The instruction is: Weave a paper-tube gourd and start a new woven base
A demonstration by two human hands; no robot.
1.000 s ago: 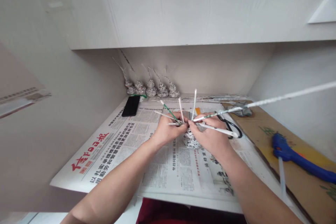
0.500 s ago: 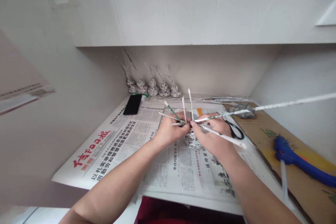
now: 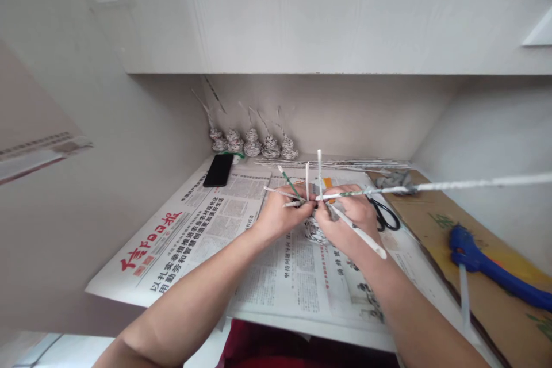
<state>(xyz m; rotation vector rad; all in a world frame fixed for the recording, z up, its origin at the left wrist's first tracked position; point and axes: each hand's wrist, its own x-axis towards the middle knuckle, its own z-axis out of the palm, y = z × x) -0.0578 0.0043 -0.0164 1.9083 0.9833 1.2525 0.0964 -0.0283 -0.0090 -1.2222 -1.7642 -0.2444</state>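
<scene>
Between my hands stands a small woven piece of rolled paper (image 3: 315, 231), its lower body resting over the newspaper. Several paper sticks fan out from its top. My left hand (image 3: 282, 207) is closed round the top of the woven piece from the left, with sticks poking out past its fingers. On the other side my right hand (image 3: 347, 213) pinches near the base of a long paper strand (image 3: 431, 187), which runs off to the right edge. A thicker white paper stick (image 3: 360, 233) lies across the back of that hand. My fingers hide the woven rim.
Newspaper (image 3: 207, 241) covers the desk. A black phone (image 3: 218, 170) and several finished gourd-shaped weavings (image 3: 252, 144) are at the back left. Paper sticks (image 3: 336, 164) lie along the back. Scissors (image 3: 388, 215), cardboard (image 3: 426, 224) and a blue glue gun (image 3: 487, 264) are to the right.
The long strand has swung lower at the right, and the thicker stick now points more downward. The upright sticks have shifted slightly right. Both hands keep their hold.
</scene>
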